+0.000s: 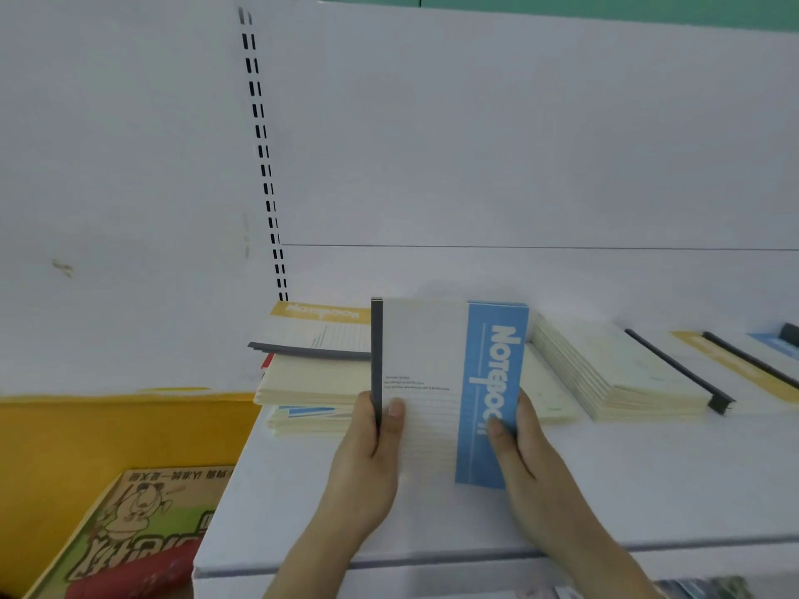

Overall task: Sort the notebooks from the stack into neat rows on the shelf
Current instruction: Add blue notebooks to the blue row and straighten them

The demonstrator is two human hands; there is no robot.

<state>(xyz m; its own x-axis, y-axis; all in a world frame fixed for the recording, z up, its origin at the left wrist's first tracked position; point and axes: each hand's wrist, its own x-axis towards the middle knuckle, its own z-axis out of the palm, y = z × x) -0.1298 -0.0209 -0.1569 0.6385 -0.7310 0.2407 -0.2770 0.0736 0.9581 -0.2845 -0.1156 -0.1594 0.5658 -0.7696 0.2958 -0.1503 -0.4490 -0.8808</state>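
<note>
1. Notebooks are what we sort, and in the head view we hold one blue-banded notebook upright over the middle of the shelf, between both hands.
2. Our left hand grips its dark spine edge, thumb curled over the cover; our right hand grips the blue edge, fingers closed on it.
3. We judge this the placing step: next we lay it flat in line with a row.
4. Behind it, the messy stack sits at the shelf's left rear corner; rows of notebooks run along the rear edge to the right, crowding that space.
5. A cartoon-printed box lies below the shelf's left edge.
</note>
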